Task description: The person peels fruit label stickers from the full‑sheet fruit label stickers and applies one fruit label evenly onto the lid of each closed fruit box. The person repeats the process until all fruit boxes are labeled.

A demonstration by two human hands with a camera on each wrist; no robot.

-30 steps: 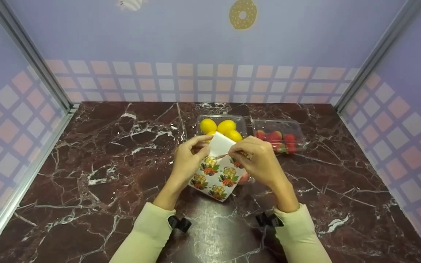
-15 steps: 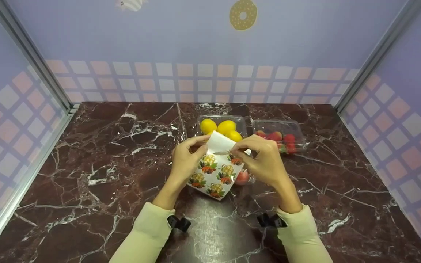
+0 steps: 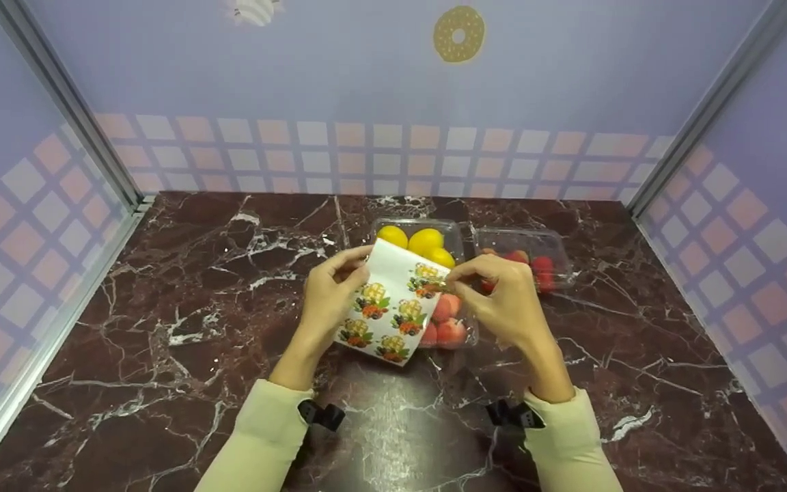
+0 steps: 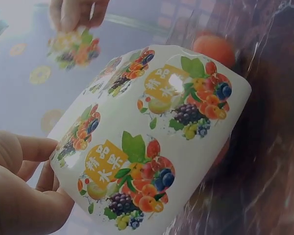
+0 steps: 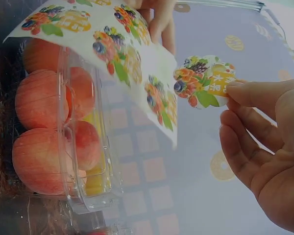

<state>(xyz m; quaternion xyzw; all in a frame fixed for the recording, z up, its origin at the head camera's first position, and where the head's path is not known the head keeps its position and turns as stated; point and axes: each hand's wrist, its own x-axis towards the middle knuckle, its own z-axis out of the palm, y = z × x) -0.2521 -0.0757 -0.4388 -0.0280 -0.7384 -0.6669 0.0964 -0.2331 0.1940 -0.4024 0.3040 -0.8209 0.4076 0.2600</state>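
Note:
My left hand (image 3: pixel 330 290) pinches the left edge of a white sticker sheet (image 3: pixel 387 263) between thumb and fingers, holding it tilted above the table. Fruit stickers with yellow labels cover most of the sheet; its upper left part is blank. Between thumb and forefinger, my right hand (image 3: pixel 506 297) pinches one loose fruit sticker (image 5: pixel 203 81), apart from the sheet in the right wrist view. Below and behind the sheet, a clear plastic box of peaches (image 3: pixel 449 333) is partly hidden. The left wrist view also shows the held sticker (image 4: pixel 73 49), blurred.
Behind the hands stands a clear box with yellow lemons (image 3: pixel 426 241). To its right is another clear box (image 3: pixel 523 239) with red strawberries (image 3: pixel 542 265). The dark marbled table (image 3: pixel 195 307) is enclosed by patterned walls (image 3: pixel 339 82) at the back and sides.
The sticker has come off the sheet and is in the right hand. The hands have drawn apart, the left moving left with the sheet, whose folded top now lies flatter. More peaches show.

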